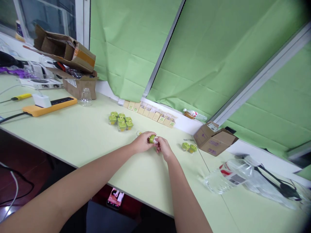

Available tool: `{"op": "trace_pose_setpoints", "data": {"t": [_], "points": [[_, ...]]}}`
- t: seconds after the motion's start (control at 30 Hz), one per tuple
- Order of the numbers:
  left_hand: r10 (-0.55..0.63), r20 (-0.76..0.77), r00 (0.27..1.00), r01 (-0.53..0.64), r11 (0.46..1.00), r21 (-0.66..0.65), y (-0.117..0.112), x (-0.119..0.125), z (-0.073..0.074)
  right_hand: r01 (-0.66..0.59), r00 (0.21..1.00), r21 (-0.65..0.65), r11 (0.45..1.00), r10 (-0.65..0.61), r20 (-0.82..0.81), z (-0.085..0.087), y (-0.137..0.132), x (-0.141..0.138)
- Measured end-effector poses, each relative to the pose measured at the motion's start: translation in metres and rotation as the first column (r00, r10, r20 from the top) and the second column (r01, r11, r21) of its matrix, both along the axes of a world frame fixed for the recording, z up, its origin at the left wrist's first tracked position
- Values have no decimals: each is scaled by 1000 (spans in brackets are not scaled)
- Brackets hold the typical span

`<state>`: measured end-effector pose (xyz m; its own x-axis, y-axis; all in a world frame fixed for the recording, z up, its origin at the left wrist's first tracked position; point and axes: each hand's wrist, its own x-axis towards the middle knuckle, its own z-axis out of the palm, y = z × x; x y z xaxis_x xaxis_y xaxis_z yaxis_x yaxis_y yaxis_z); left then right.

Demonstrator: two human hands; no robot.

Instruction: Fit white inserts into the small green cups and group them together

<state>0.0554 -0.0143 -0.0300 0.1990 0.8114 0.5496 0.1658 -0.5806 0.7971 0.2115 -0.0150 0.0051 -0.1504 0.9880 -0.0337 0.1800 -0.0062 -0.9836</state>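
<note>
My left hand (143,141) and my right hand (163,147) meet over the pale green table (80,136), fingers pinched together on one small bottle with a green cap (152,139). A cluster of several green-capped bottles (120,121) stands to the left of my hands. Two more green-capped bottles (189,147) lie to the right. A row of small yellow boxes (150,113) lines the wall behind.
An open brown carton (213,138) sits at the right, crumpled clear plastic bags (245,179) beyond it. At the left lie an orange power strip (50,106), a glass jar (86,97) and stacked cardboard boxes (65,61). A phone (115,197) lies below the table edge.
</note>
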Motion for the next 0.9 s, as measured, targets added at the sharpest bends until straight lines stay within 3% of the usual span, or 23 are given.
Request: {"op": "trace_pose_setpoints", "data": {"t": [0.2,0.5,0.77,0.9], "points": [[-56,17,998,57,997,-54,-3,-1,3,-16,999,24,1000,17,-40,0,1,5],[7,49,999,-4,999,-47,-7,-5,8,30,996,32,999,-27,-88,9,-4,6],[-18,87,996,26,996,-88,-10,-4,11,145,984,169,975,-159,76,10,-4,7],[-38,21,999,39,998,-58,-17,-6,16,142,916,201,969,-206,345,8,-2,14]]}}
